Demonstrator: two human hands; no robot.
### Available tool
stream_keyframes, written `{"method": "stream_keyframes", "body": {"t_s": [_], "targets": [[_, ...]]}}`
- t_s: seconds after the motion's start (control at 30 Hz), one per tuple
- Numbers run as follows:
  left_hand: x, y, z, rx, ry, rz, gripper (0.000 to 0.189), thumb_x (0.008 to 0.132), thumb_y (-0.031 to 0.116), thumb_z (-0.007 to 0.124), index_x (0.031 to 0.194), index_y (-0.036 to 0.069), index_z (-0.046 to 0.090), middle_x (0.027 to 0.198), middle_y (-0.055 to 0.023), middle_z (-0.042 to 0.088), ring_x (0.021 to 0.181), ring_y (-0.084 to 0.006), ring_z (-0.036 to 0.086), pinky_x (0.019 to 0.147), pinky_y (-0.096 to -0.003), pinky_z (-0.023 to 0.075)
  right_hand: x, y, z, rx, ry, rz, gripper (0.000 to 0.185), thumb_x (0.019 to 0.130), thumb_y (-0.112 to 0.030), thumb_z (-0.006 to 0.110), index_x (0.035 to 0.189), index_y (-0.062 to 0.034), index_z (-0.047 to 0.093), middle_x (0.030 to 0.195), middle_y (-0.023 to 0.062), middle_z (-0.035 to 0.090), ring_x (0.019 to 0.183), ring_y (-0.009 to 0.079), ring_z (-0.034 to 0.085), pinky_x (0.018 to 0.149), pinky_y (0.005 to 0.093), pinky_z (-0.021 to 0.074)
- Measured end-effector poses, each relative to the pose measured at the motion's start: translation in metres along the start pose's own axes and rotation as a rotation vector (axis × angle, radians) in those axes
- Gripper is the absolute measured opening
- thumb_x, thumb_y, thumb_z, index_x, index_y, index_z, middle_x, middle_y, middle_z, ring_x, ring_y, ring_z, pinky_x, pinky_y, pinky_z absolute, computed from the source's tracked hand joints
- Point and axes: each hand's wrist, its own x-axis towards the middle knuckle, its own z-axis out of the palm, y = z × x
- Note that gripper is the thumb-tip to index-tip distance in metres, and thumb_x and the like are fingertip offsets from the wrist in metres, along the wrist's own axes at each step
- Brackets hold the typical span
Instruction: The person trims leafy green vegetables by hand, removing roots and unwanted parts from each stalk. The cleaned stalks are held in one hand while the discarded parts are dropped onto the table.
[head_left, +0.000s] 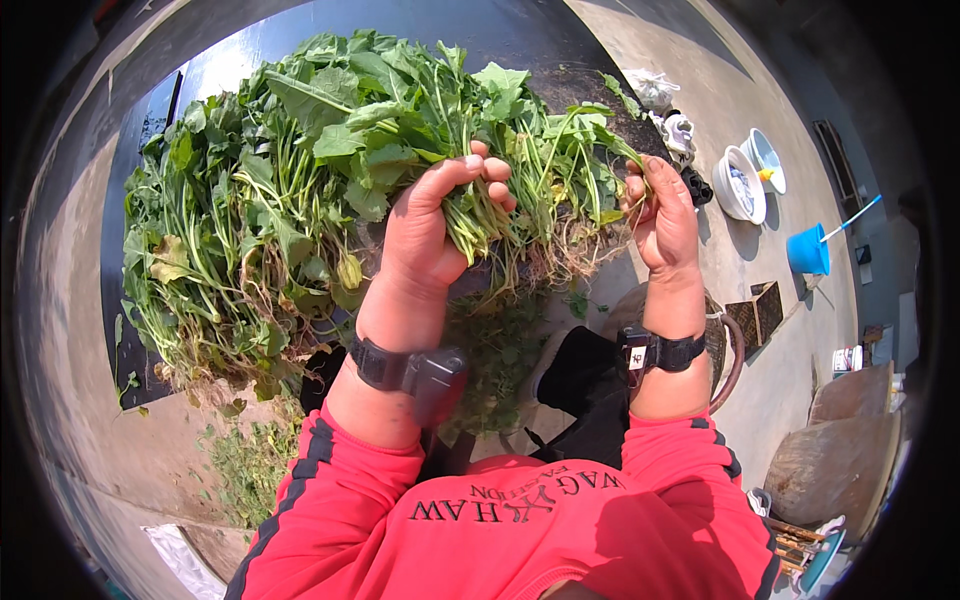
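My left hand (439, 214) is wrapped around a bunch of leafy green stalks (471, 229), whose pale stem ends stick out below the fingers. To its right, my right hand (664, 214) pinches a thin green plant (621, 144) between thumb and fingers, and fine roots hang near the fingertips. A big heap of uprooted leafy greens (225, 217) lies on a dark board (517, 30) beyond and left of my hands. Tangled brown roots (574, 251) line its near edge. Some leaves in the heap are yellowed.
Discarded greens (495, 352) lie on the ground below the board, with more scraps (251, 457) at lower left. On the concrete floor to the right stand white basins (731, 184), a blue bucket (808, 250) with a stick, and a cardboard box (757, 315).
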Motion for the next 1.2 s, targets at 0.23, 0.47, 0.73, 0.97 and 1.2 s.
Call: {"method": "stream_keyframes", "body": {"t_s": [0.23, 0.47, 0.73, 0.97, 1.2], "targets": [[0.006, -0.028, 0.002, 0.125, 0.007, -0.201, 0.024, 0.083, 0.009, 0.054, 0.104, -0.002, 0.057, 0.115, -0.0207, 0.057, 0.104, -0.0295, 0.058, 0.091, -0.0398, 0.0473, -0.027, 0.006, 0.045, -0.760, -0.372, -0.252, 0.021, 0.081, -0.006, 0.062, 0.101, -0.0011, 0.062, 0.094, 0.0047, 0.063, 0.073, 0.0115, 0.056, 0.062, 0.0240, 0.0443], [0.012, -0.019, -0.011, -0.055, -0.051, -0.043, 0.013, 0.084, 0.004, 0.054, 0.095, 0.006, 0.060, 0.098, -0.0118, 0.065, 0.098, -0.0276, 0.060, 0.094, -0.0426, 0.0449, -0.033, 0.002, 0.050, -0.977, -0.197, -0.141, 0.016, 0.077, -0.003, 0.062, 0.093, -0.0023, 0.064, 0.082, 0.0058, 0.059, 0.069, 0.0123, 0.054, 0.061, 0.0245, 0.0431], [0.012, -0.023, -0.008, -0.050, -0.025, -0.062, 0.014, 0.083, 0.004, 0.055, 0.096, 0.005, 0.059, 0.101, -0.0141, 0.064, 0.100, -0.0285, 0.060, 0.093, -0.0419, 0.0456, -0.038, 0.005, 0.064, -1.024, -0.242, -0.431, 0.015, 0.075, -0.003, 0.063, 0.089, -0.0022, 0.063, 0.081, 0.0098, 0.059, 0.070, 0.0221, 0.058, 0.063, 0.0304, 0.0466], [0.009, -0.026, -0.008, -0.045, 0.012, -0.078, 0.019, 0.080, 0.004, 0.059, 0.099, 0.002, 0.055, 0.094, -0.0130, 0.064, 0.090, -0.0256, 0.062, 0.084, -0.0374, 0.0493, -0.036, 0.014, 0.069, -1.244, -0.304, -0.750, 0.010, 0.065, -0.003, 0.062, 0.074, -0.0060, 0.058, 0.070, 0.0074, 0.055, 0.064, 0.0259, 0.055, 0.057, 0.0344, 0.0451], [0.008, -0.025, -0.008, -0.009, 0.015, -0.095, 0.019, 0.082, 0.003, 0.056, 0.101, 0.004, 0.054, 0.094, -0.0110, 0.061, 0.086, -0.0248, 0.060, 0.081, -0.0393, 0.0506, -0.034, 0.014, 0.070, -1.293, -0.347, -0.831, 0.010, 0.063, -0.006, 0.062, 0.071, -0.0076, 0.056, 0.064, 0.0056, 0.051, 0.060, 0.0256, 0.052, 0.053, 0.0351, 0.0425]]}}
